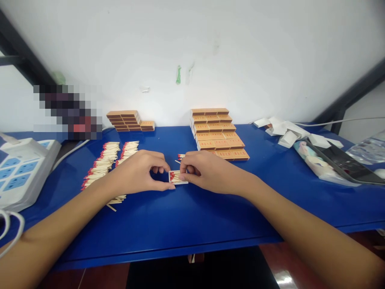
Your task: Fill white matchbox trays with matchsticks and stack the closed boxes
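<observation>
A small white matchbox tray (pixel 179 183) lies on the blue table in front of me, holding red-tipped matches (pixel 174 176). My left hand (pixel 142 170) grips the tray's left end between thumb and fingers. At its right end, my right hand (pixel 200 170) has thumb and fingertips pinched on the matches inside; the fingers hide how many. A few loose matches (pixel 181 157) lie just behind the right hand, partly covered by it. Two long rows of loose matches (pixel 104 160) spread out to the left, one partly behind my left forearm.
Matchboxes (pixel 221 135) stand in stepped rows at the back right. A smaller matchbox stack (pixel 124 120) is at the back left. White paper pieces (pixel 288 130), a phone (pixel 345 160) and a plastic packet (pixel 321 170) lie right. A power strip (pixel 21 172) with cables sits left.
</observation>
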`<state>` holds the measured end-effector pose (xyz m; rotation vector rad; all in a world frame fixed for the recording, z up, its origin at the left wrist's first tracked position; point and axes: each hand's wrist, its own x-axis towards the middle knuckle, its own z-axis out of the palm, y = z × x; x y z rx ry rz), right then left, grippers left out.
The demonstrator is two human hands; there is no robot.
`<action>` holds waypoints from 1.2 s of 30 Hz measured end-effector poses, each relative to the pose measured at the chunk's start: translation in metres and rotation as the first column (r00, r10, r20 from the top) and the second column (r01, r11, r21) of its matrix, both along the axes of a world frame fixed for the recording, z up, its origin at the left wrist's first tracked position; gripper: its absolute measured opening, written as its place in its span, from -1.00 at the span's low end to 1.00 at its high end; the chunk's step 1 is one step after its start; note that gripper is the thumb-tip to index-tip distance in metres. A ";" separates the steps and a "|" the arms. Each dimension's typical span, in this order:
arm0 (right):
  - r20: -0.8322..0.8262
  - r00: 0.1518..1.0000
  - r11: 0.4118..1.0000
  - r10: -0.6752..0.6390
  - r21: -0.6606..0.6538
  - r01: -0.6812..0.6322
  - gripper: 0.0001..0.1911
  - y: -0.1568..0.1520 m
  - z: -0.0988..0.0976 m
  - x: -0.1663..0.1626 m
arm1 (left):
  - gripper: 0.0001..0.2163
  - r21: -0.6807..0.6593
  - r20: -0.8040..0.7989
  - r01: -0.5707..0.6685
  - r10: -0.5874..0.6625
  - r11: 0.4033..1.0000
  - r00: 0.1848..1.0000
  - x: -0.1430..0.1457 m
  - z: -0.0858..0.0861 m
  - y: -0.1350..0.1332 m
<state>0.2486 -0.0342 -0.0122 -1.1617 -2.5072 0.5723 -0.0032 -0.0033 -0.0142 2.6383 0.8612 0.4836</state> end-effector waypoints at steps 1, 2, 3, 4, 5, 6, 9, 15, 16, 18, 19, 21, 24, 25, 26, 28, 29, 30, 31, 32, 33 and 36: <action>0.006 1.000 1.000 -0.002 -0.004 0.002 -0.84 0.000 0.000 -0.001 | -0.70 0.006 -0.001 0.005 -0.005 1.000 1.000 0.000 0.000 0.000; 0.014 1.000 1.000 -0.004 -0.007 0.004 -0.85 0.000 -0.001 -0.001 | -0.70 0.011 -0.003 0.007 -0.007 1.000 1.000 0.000 0.000 0.000; 0.022 1.000 1.000 -0.009 -0.005 0.009 -0.85 0.000 -0.001 -0.002 | -0.71 0.015 -0.005 0.006 -0.006 1.000 1.000 0.000 0.000 -0.001; 0.028 0.999 1.000 -0.016 0.004 0.016 -0.85 0.000 -0.002 -0.002 | -0.71 0.016 -0.007 0.004 -0.004 1.000 1.000 0.000 0.001 -0.001; 0.027 0.999 0.999 -0.026 0.019 0.025 -0.86 0.000 -0.002 -0.002 | -0.71 0.015 -0.010 0.001 -0.001 1.000 1.000 0.000 0.001 -0.001; 0.022 0.999 0.999 -0.034 0.035 0.033 -0.86 0.000 -0.002 -0.002 | -0.71 0.014 -0.012 -0.001 0.001 1.000 1.000 0.000 0.000 -0.001; 0.003 1.000 1.000 -0.007 0.030 0.007 -0.87 0.000 -0.001 0.000 | -0.71 0.020 -0.008 -0.003 0.003 1.000 1.000 0.000 -0.001 0.000; -0.053 0.996 0.997 0.072 -0.023 -0.074 -0.87 0.003 -0.002 0.003 | -0.71 0.020 0.001 0.001 -0.001 1.000 1.000 0.000 -0.003 0.001; -0.063 0.996 0.998 0.056 -0.017 -0.057 -0.89 0.003 -0.003 0.003 | -0.71 0.020 0.002 -0.002 0.002 1.000 1.000 0.001 -0.003 0.000; -0.079 0.996 0.999 0.040 -0.028 -0.042 -0.89 0.004 -0.004 0.003 | -0.71 0.021 0.002 -0.003 0.003 1.000 1.000 0.001 -0.002 -0.001; -0.085 0.995 0.998 0.044 -0.046 -0.048 -0.88 0.005 -0.004 0.004 | -0.71 0.020 0.000 -0.003 0.003 1.000 1.000 0.000 -0.002 -0.001; -0.093 0.993 0.995 0.068 -0.068 -0.074 -0.90 0.005 -0.005 0.003 | -0.71 0.019 -0.003 -0.003 0.003 1.000 1.000 0.000 -0.001 -0.001; -0.079 0.996 0.999 0.044 -0.020 -0.045 -0.90 0.008 -0.005 0.003 | -0.70 0.008 -0.006 -0.006 0.006 1.000 1.000 -0.001 0.000 -0.001; -0.072 0.997 1.000 -0.001 0.013 0.002 -0.91 0.009 -0.005 0.003 | -0.69 0.002 -0.008 -0.009 0.009 1.000 1.000 -0.001 0.000 -0.001; -0.064 0.996 0.997 -0.060 0.048 0.063 -0.93 0.011 -0.006 0.003 | -0.69 -0.003 -0.013 -0.012 0.012 1.000 1.000 -0.001 0.001 -0.001; -0.038 0.985 0.979 -0.170 0.110 0.173 -0.91 0.014 -0.009 0.003 | -0.69 -0.003 -0.025 -0.021 0.021 1.000 0.999 -0.001 0.002 0.000; -0.021 0.978 0.969 -0.206 0.135 0.207 -0.90 0.016 -0.011 0.003 | -0.69 0.002 -0.031 -0.024 0.024 1.000 0.999 -0.001 0.002 0.000; 0.001 0.975 0.964 -0.223 0.151 0.220 -0.88 0.017 -0.012 0.002 | -0.70 0.004 -0.036 -0.027 0.027 1.000 0.999 -0.001 0.003 -0.001; 0.024 0.974 0.963 -0.226 0.158 0.220 -0.87 0.018 -0.014 0.002 | -0.70 0.004 -0.039 -0.028 0.028 1.000 0.999 -0.001 0.003 -0.001; 0.045 0.974 0.963 -0.224 0.161 0.214 -0.86 0.019 -0.016 0.002 | -0.70 0.000 -0.040 -0.028 0.028 1.000 0.999 -0.001 0.004 -0.001; 0.060 0.972 0.964 -0.225 0.161 0.213 -0.85 0.019 -0.016 0.002 | -0.70 -0.005 -0.040 -0.028 0.028 1.000 0.999 -0.001 0.004 -0.001; 0.085 0.968 0.963 -0.238 0.154 0.223 -0.84 0.018 -0.016 0.003 | -0.70 -0.015 -0.039 -0.028 0.027 1.000 0.999 -0.001 0.004 -0.001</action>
